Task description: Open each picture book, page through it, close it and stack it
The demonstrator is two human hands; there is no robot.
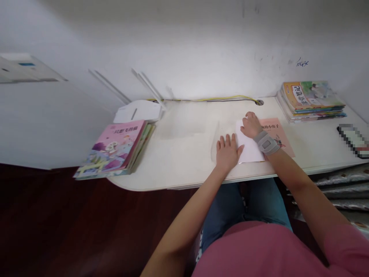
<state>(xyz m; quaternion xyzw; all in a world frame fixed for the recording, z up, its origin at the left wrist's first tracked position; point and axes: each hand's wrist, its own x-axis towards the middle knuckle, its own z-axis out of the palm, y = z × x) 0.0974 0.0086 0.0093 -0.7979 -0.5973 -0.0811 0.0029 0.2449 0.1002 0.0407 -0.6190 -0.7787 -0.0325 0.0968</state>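
My left hand (227, 153) lies flat on the white desk with its fingers spread. Its thumb touches the lower left edge of a white sheet (249, 151). On the upper part of that sheet rests my right hand (251, 125), fingers curled downward; whether it pinches anything is hidden. A grey band (267, 143) wraps the right wrist. Under the right hand and wrist lies a thin orange-pink book (284, 139), its cover partly showing to the right of the sheet. A faint clear film edge (215, 144) seems to stick out left, near my left fingers.
A stack of picture books (115, 144) overhangs the desk's left front edge, before a white router (140, 111) with antennas. Another book stack (314, 98) stands at the back right. A phone (354, 140) lies far right. A yellow cable (219, 99) runs along the wall.
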